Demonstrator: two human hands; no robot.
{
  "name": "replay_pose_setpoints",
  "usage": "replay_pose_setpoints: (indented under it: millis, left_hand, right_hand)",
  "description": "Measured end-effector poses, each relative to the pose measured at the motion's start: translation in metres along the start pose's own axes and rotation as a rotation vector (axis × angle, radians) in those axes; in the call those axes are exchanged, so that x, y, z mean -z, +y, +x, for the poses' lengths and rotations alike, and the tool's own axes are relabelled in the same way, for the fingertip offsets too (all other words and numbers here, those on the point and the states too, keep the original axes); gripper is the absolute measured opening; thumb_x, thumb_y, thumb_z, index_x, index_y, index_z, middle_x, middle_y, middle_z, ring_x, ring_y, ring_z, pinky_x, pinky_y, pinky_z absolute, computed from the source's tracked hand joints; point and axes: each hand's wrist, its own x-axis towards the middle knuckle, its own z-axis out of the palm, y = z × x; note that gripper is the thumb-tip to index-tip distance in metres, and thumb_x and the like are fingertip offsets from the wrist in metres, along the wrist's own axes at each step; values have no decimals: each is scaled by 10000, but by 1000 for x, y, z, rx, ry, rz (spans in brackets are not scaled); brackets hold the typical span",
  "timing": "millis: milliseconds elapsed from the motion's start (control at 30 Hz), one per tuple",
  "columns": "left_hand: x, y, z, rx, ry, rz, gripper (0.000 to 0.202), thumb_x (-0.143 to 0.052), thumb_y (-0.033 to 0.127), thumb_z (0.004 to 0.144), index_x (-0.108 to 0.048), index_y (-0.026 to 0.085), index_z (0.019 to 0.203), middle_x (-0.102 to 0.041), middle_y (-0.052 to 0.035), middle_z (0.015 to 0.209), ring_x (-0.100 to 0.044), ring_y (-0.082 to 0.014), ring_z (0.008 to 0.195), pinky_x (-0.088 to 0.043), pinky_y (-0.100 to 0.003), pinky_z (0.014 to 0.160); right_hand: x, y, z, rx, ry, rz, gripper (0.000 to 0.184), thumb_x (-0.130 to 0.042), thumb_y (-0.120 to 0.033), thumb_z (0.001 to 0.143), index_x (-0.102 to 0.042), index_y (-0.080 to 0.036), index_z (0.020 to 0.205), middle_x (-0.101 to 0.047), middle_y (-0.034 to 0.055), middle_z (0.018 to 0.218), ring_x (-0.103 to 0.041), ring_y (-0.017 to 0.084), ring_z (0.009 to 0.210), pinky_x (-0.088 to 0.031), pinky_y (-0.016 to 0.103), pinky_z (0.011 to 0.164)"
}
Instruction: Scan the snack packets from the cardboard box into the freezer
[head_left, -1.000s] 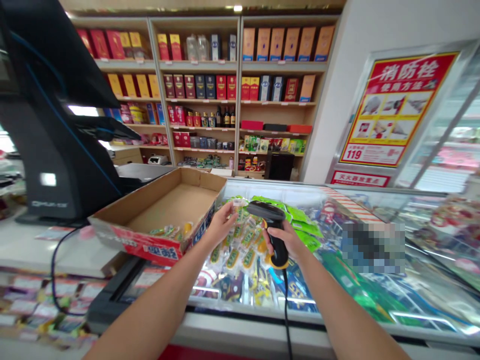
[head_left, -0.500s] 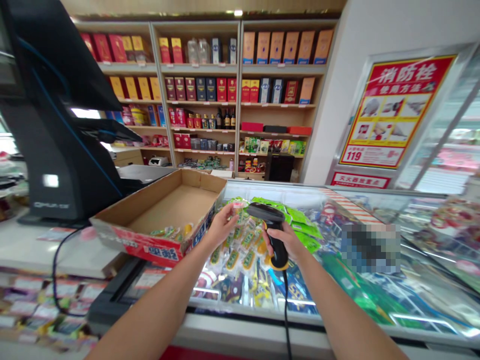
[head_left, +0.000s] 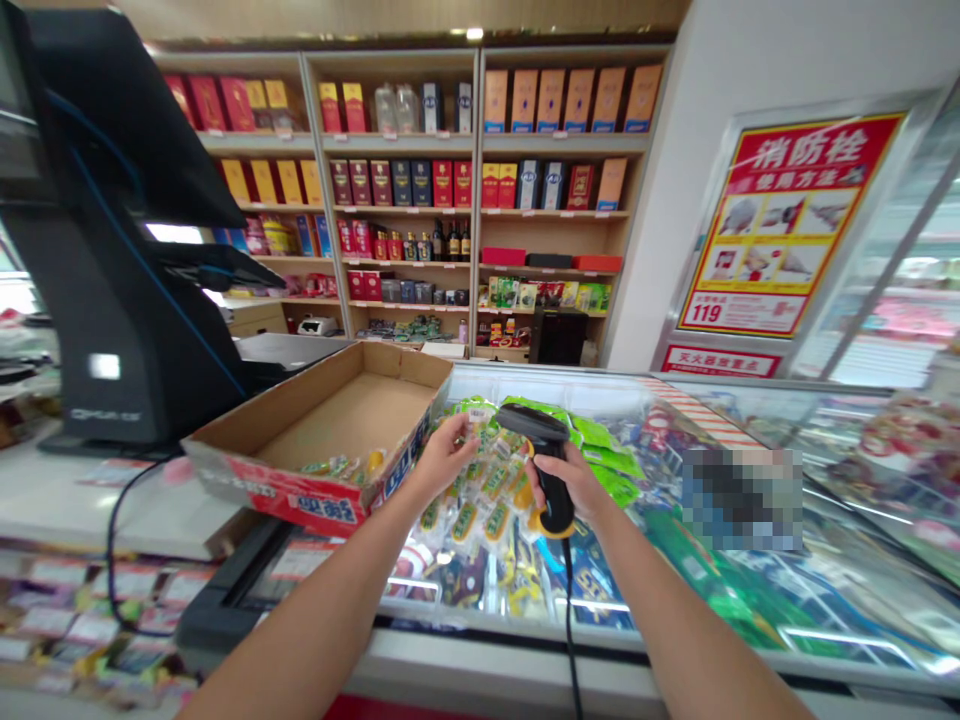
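My right hand [head_left: 566, 478] is wrapped round the handle of a black and yellow barcode scanner [head_left: 534, 425], its head pointing left. Its cable runs down over the counter's front edge. Just left of the scanner head, my left hand [head_left: 448, 455] pinches a small wrapped snack [head_left: 478, 416] by its side, and a barcode on the wrapper shows. Below both hands, several clear-wrapped snacks [head_left: 495, 520] with green and yellow labels lie on the glass counter top [head_left: 600, 632]. Bright green packets [head_left: 607, 455] lie behind the right hand.
An open cardboard box [head_left: 322, 405] with a few of the same snacks inside stands left of my left hand. Beyond it rises a black checkout terminal [head_left: 112, 330]. Shelves [head_left: 405, 140] of boxed goods line the back wall, and a red poster [head_left: 795, 220] hangs at right.
The reddish glow on the snack in my left hand is gone, and its barcode now shows pale. The left hand has shifted very slightly; the scanner is almost where it was.
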Motion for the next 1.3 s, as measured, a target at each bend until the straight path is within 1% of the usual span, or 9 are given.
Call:
replay_pose_setpoints:
  millis: [200, 367, 467, 633, 800, 933, 1033, 1167, 1300]
  left_hand:
    - [-4, 3, 2, 19, 45, -10, 324, -651, 237, 742, -615, 153, 1053, -658, -49, 907, -620, -160, 837, -513, -268, 760]
    - [-10, 17, 21, 169, 155, 92, 432, -709, 183, 687, -579, 175, 1099, -647, -43, 924, -614, -132, 717, -508, -224, 595]
    - [-17, 27, 35, 162, 153, 337, 408, -688, 147, 706, -580, 152, 1099, -662, -83, 964, -642, -160, 772, -531, -275, 674]
    - [-16, 49, 53, 48, -31, 798, 211, -647, 181, 748, -644, 136, 954, -696, -118, 946, -661, -240, 929, -502, -363, 863]
    - [43, 73, 73, 52, -183, 933, 157, -585, 176, 740, -682, 148, 860, -722, -100, 865, -670, -226, 828, -501, -327, 804]
    - [122, 78, 77, 408, -525, 965, 204, -673, 208, 568, -688, 161, 766, -715, -82, 771, -650, -229, 673, -502, -300, 614]
    - [166, 71, 63, 670, -700, 999, 368, -753, 232, 416, -684, 164, 770, -716, -101, 818, -643, -238, 663, -498, -297, 552]
    - [184, 60, 38, 896, -745, 995, 359, -785, 354, 426, -651, 165, 700, -693, -128, 766, -635, -244, 658, -517, -325, 558]
    - [177, 50, 28, 846, -713, 1089, 365, -785, 446, 460, -566, 158, 507, -594, -92, 533, -562, -201, 503, -511, -349, 542]
  right_hand:
    - [4, 1, 4, 44, 61, 14, 313, -704, -376, 692, -587, -157, 882, -601, -24, 570, -551, 115, 378, -449, 223, 369]
    - [8, 2, 7, 58, 91, 34, 321, -706, -382, 690, -587, -151, 878, -603, -22, 569, -549, 116, 377, -454, 226, 365]
    - [10, 2, 8, 66, 81, 37, 320, -705, -384, 702, -593, -149, 888, -607, -20, 574, -558, 118, 390, -467, 231, 377]
    - [9, 3, 8, 77, 75, 24, 299, -703, -379, 703, -600, -145, 857, -607, -17, 566, -553, 117, 383, -470, 236, 378]
    - [6, 1, 9, 58, 97, 44, 306, -712, -378, 673, -595, -150, 840, -599, -25, 553, -550, 118, 373, -462, 235, 370]
    - [5, 1, 8, 55, 96, 46, 299, -708, -375, 669, -597, -150, 832, -597, -25, 546, -543, 113, 367, -443, 224, 363]
    - [4, 2, 8, 52, 91, 41, 289, -703, -371, 683, -600, -154, 844, -597, -27, 553, -541, 110, 374, -441, 220, 367]
    - [4, 2, 7, 52, 87, 29, 302, -706, -378, 690, -597, -154, 860, -594, -30, 556, -540, 107, 377, -437, 213, 368]
    - [6, 3, 8, 53, 82, 21, 306, -703, -383, 696, -595, -153, 866, -596, -29, 560, -542, 109, 377, -445, 218, 368]
